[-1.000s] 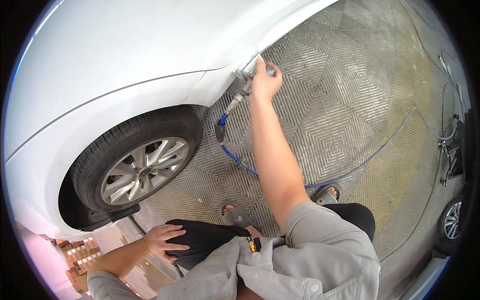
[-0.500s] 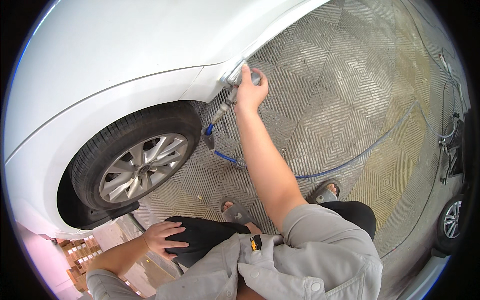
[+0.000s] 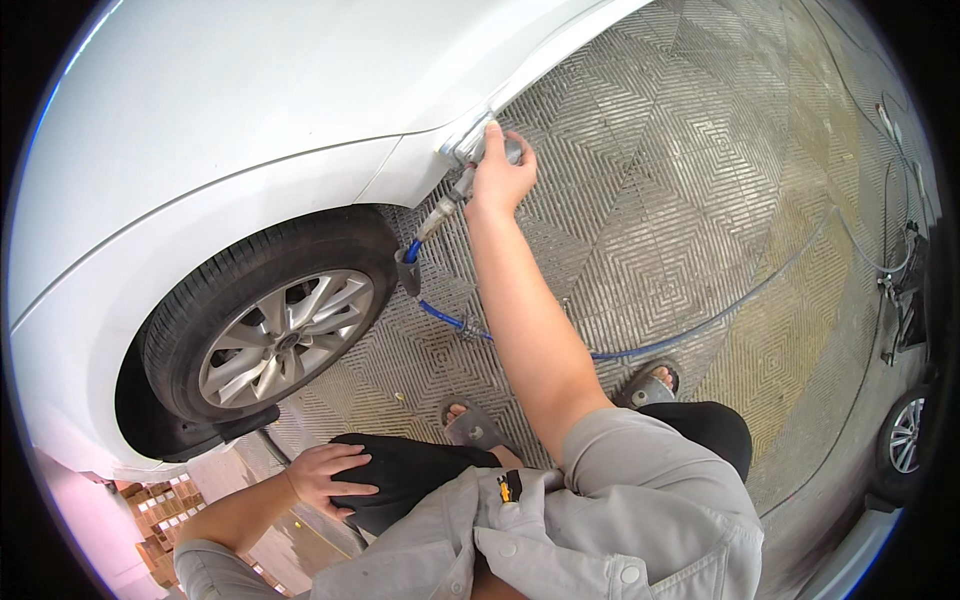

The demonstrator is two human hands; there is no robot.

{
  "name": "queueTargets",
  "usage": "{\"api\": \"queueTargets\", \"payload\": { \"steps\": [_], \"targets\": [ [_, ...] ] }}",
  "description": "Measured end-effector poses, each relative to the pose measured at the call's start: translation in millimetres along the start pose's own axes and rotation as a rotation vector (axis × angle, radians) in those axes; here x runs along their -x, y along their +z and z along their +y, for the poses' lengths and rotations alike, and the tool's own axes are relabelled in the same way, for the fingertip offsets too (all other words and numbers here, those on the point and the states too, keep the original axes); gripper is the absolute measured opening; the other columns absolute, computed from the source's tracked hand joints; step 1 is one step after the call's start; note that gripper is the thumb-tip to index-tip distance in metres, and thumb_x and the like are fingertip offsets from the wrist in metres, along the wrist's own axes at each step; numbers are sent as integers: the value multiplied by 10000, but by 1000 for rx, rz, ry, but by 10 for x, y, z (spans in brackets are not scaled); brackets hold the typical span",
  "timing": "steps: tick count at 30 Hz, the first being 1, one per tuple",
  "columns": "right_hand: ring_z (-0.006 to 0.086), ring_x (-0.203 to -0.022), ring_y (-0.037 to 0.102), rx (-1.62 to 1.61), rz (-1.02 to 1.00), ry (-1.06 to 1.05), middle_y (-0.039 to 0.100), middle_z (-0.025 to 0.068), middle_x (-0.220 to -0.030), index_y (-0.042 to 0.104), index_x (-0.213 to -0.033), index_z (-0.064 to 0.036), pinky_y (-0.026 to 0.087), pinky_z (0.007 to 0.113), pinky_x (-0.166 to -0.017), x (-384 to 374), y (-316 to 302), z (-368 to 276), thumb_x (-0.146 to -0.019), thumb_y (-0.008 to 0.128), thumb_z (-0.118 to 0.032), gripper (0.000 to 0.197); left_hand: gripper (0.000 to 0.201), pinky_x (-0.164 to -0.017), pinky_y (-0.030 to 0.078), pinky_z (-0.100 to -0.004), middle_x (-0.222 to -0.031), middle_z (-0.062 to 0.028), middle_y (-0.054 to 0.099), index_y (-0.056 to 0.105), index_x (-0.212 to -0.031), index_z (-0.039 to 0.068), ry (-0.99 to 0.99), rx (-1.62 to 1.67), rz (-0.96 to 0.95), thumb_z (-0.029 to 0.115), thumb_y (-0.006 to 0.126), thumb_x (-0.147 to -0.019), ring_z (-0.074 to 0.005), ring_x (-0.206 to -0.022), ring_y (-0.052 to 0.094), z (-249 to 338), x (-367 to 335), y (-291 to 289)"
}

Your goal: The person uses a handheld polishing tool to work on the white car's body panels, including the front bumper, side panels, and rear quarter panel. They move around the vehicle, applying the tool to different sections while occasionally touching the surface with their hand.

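My right hand is wrapped round a grey air sander at the lower edge of a white car's body panel, just past the wheel arch. The sander's pad lies against the panel, partly hidden by my fingers. From its tail a blue air hose hangs down and runs behind my forearm. My left hand rests on my black-trousered left knee, fingers spread, holding nothing.
The car's wheel with silver spokes stands left of the hose. Ribbed grey and yellow floor tiles lie below. The hose continues across them toward a dark stand. Another car's wheel is at far right; stacked boxes stand lower left.
The sander's tail and the hanging hose have shifted slightly left and up. My right hand has barely moved at the panel, and my left hand stays on the knee.
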State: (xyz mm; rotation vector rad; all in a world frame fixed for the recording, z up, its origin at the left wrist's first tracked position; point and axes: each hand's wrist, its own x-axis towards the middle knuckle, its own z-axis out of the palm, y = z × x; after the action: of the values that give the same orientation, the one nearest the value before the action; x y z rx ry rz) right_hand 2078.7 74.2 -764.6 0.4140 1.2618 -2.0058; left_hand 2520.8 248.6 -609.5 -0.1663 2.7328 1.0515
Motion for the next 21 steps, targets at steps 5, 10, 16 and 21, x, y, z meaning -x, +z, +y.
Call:
{"api": "queueTargets", "payload": {
  "steps": [5,10,16,21],
  "targets": [
    [254,-997,692,-2,25,-23,643,185,-1275,565,-1342,-9,602,361,-672,-335,38,-148,-987,791,-231,476,574,-949,622,-486,-1408,-138,663,798,-1264,353,-2,-6,7,486,827,-706,-383,-1219,682,7,36,26],
    [277,-1027,685,-51,-4,-85,653,216,-1253,577,-1339,6,598,396,-825,-622,33,-173,-972,802,-261,506,573,-966,612,-496,-1429,-143,649,792,-1274,353,-30,5,-11,485,828,-717,-390,-1252,670,6,195,125],
    [431,-1427,502,251,-68,-257,501,293,-1531,597,-1421,11,413,519,-1197,-555,-77,-142,-971,777,-422,650,985,-1339,137,-537,-1820,-107,35,304,-1711,266,61,-75,-209,604,778,-916,-362,-1668,44,102,302,51],
    [421,-1261,568,500,16,-244,466,245,-1417,575,-1411,-49,476,482,-1104,-322,-152,-33,-957,785,-417,621,784,-1296,280,-587,-1798,-152,135,508,-1617,286,-728,854,-240,582,762,-937,-365,-1648,162,21,343,159]
  ]
}}
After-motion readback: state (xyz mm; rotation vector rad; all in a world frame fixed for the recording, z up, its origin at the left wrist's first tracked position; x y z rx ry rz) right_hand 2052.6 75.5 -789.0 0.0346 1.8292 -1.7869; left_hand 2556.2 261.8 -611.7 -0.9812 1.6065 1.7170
